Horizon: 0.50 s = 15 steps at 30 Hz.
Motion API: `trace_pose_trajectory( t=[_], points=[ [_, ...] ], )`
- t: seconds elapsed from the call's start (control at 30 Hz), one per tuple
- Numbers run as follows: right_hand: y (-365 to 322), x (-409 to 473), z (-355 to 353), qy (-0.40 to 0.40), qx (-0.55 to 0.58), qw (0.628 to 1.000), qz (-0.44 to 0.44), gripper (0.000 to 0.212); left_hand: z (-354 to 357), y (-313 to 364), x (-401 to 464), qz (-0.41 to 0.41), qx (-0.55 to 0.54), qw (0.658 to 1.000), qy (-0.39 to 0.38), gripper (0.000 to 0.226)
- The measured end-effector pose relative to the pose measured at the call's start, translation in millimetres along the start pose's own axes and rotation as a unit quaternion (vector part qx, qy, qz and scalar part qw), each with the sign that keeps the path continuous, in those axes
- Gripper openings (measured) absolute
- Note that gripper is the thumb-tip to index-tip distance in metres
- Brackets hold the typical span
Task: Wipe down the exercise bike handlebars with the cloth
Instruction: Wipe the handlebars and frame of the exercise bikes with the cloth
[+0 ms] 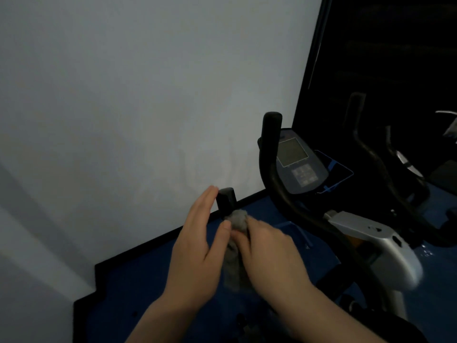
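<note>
The bike's black left handlebar end stands up in the lower middle of the view. A grey cloth is wrapped around the bar just below that end and hangs down between my hands. My right hand grips the cloth against the bar. My left hand is beside it, fingers straight and apart, thumb touching the cloth, fingertips next to the bar's end. The bar under the cloth is hidden. A second black handlebar curves up further right.
The bike's console with a grey screen sits right of the upright bar. The silver frame lies at lower right. A white wall fills the left, close behind the handlebar end. Blue floor lies below.
</note>
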State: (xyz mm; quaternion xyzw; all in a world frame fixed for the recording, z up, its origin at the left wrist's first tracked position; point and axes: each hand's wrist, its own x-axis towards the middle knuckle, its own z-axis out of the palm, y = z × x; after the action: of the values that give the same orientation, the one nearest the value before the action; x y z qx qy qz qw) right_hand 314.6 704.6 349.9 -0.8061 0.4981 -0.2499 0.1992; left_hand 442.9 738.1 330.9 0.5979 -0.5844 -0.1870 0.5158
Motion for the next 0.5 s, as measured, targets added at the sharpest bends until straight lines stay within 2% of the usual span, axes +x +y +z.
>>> trace_pose_trajectory(
  t=[0.07,0.17,0.23,0.33,0.43,0.5],
  points=[
    [-6.6,12.0,5.9,0.029,0.092,0.995,0.012,0.023,0.7,-0.2,4.9,-0.001,-0.023,1.0,0.007,0.049],
    [-11.9,17.1,9.2,0.054,0.17,0.984,-0.014,0.04,-1.0,0.6,7.8,0.0,-0.055,0.998,0.004,0.042],
    [-13.5,23.2,5.2,0.052,0.146,0.985,-0.076,0.051,-4.5,1.7,11.1,0.026,-0.048,0.998,0.016,0.038],
    [-18.5,41.3,-10.3,0.024,0.04,0.986,-0.16,0.047,-12.8,1.6,21.2,0.053,-0.05,0.996,0.054,0.025],
    [-14.8,42.7,-20.1,0.014,0.046,0.985,-0.168,0.041,-20.7,-2.9,30.0,0.06,-0.057,0.996,0.043,0.021],
    [-12.3,27.5,-14.2,0.05,0.093,0.987,-0.122,0.045,-25.0,-7.0,33.0,0.071,-0.05,0.996,0.019,0.026]
  ],
)
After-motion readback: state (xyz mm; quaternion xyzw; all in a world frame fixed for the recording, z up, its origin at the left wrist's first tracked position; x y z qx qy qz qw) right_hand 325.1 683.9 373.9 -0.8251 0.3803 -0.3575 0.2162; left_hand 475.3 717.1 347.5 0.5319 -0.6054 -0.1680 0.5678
